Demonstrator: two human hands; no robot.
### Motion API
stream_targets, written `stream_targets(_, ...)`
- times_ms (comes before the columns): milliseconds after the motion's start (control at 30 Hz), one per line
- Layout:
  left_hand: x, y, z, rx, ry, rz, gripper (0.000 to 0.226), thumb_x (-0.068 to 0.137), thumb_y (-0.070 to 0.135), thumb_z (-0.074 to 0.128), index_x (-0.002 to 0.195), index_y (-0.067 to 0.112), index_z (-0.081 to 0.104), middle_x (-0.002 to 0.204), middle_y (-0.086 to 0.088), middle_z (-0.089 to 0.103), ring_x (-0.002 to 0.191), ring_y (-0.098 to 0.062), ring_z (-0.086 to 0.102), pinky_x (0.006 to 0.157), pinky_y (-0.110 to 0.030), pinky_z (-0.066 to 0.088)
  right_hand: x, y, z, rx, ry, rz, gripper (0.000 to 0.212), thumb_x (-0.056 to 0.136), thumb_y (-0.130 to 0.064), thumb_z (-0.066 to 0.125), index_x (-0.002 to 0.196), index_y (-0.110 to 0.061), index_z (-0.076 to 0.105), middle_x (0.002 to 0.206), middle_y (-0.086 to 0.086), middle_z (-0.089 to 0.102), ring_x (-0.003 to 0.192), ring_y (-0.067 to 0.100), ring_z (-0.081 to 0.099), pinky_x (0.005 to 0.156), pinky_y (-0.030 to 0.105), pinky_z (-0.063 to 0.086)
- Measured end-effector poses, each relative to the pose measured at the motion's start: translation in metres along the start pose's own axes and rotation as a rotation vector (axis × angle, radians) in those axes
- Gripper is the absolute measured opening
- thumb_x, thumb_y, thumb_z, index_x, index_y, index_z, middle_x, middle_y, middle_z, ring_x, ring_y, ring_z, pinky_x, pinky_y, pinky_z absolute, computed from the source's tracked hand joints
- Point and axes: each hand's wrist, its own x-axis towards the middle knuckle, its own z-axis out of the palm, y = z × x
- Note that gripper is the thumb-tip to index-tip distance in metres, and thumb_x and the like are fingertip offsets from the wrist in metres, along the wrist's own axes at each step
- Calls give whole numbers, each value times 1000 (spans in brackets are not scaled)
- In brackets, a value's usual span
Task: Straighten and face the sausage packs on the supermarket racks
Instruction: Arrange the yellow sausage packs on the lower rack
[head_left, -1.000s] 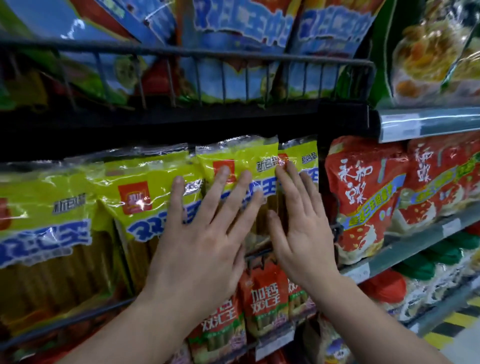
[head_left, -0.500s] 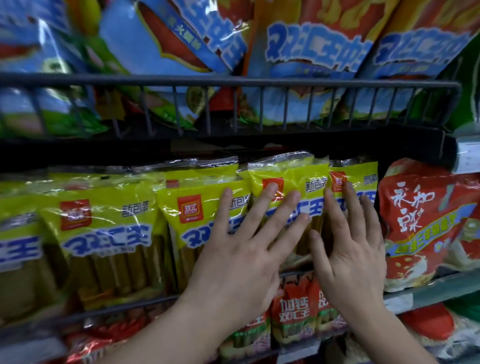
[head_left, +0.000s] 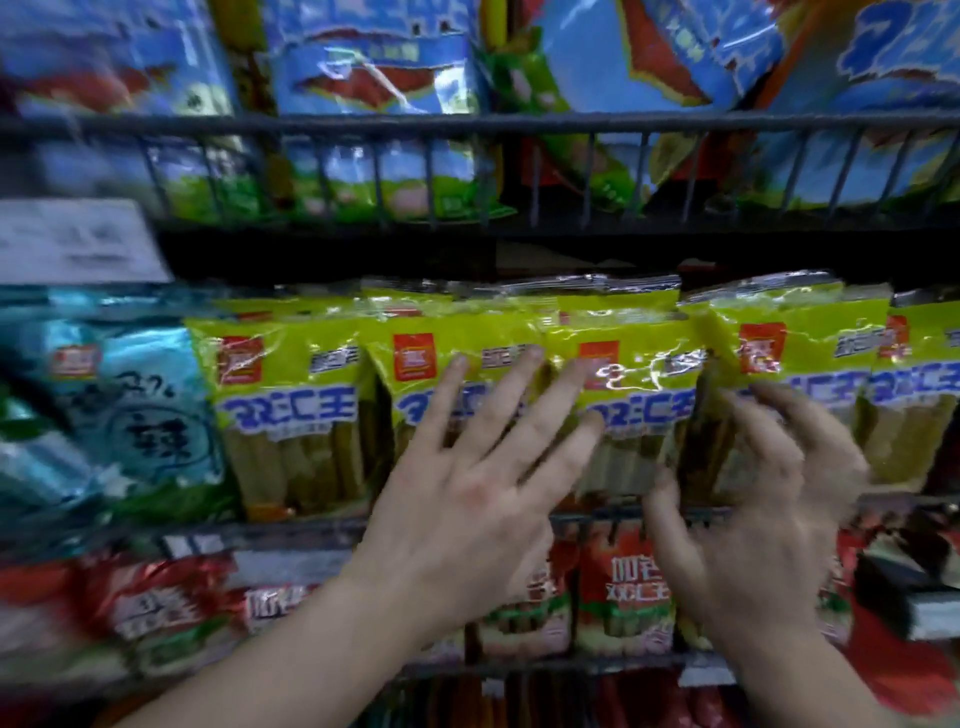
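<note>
Yellow-green sausage packs (head_left: 291, 364) are stood in a row on the middle rack, directly beyond the fingertips of both hands. The left hand (head_left: 467, 499) is held flat, its fingers straight and spread. Their tips are laid on the fronts of two neighbouring packs, and nothing is gripped. The right hand (head_left: 753, 519) is blurred. Its fingers are curled in front of the lower part of the skewed pack (head_left: 789, 332), with the thumb near that pack's left edge, but it cannot be told whether the pack is pinched or only touched. Above the right fingers, a turned strip is seen along that pack's left edge, so its face is not set square like the others.

The step in hand is judged to be the squaring of this row: two faces are steadied by the left fingertips while the skewed pack is addressed. For the next move, that pack would need to be turned flat, its edge tucked in line with its neighbour, and its front pressed back lightly. Soft film is easily creased, so gentle pressure is called for.

Red packs (head_left: 628, 587) are shelved below the palms, and blue packs (head_left: 374, 78) sit above the fingertips behind a wire rail (head_left: 467, 124).
</note>
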Motion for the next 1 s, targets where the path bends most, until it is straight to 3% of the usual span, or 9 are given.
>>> stream_targets(300, -86, -85, -10, 95, -20, -220, 64, 83, 30, 55, 145, 18, 45, 158, -10, 31, 147, -33, 24, 112, -64, 23, -6, -110, 50, 122, -167, -197, 49, 83, -30, 63, 130, -19, 50, 135, 8, 44, 129, 32, 41, 107, 58, 35)
stream_targets(467, -128, -128, -13, 157, -50, -296, 67, 81, 29, 57, 146, 19, 44, 158, -11, 29, 148, -33, 22, 112, -64, 22, -9, -166, 78, 142, -225, -274, 46, 85, -30, 60, 129, -20, 53, 138, 8, 48, 132, 33, 43, 108, 60, 34)
stream_targets(633, -161, -167, -18, 189, -90, -374, 65, 85, 35, 42, 148, 20, 37, 159, -13, 26, 148, -35, 20, 113, -65, 20, -9, -208, 100, 119, -275, -349, 50, 82, -28, 64, 131, -19, 56, 139, 9, 50, 134, 32, 41, 114, 60, 26)
stream_targets(733, -180, -187, -24, 213, -53, -411, 68, 82, 34, 55, 147, 19, 41, 156, -14, 30, 146, -36, 24, 113, -66, 18, -9, -240, 108, 98, -310, -403, 50, 83, -28, 65, 132, -18, 60, 140, 11, 54, 136, 33, 42, 114, 61, 27)
stream_targets(900, -218, -205, -40, 220, 45, -536, 66, 81, 31, 58, 143, 10, 46, 143, -22, 33, 134, -44, 30, 112, -60, 28, -6, -282, 119, -14, -427, -424, 62, 85, -38, 64, 143, -22, 50, 153, 8, 41, 145, 32, 32, 118, 59, 20)
stream_targets(1000, -231, -208, -45, 173, 11, -606, 73, 81, 32, 58, 144, 0, 40, 146, -27, 30, 135, -46, 30, 109, -53, 34, -5, -295, 123, -92, -519, -407, 74, 85, -44, 66, 150, -22, 40, 160, 7, 30, 148, 32, 26, 118, 60, 16)
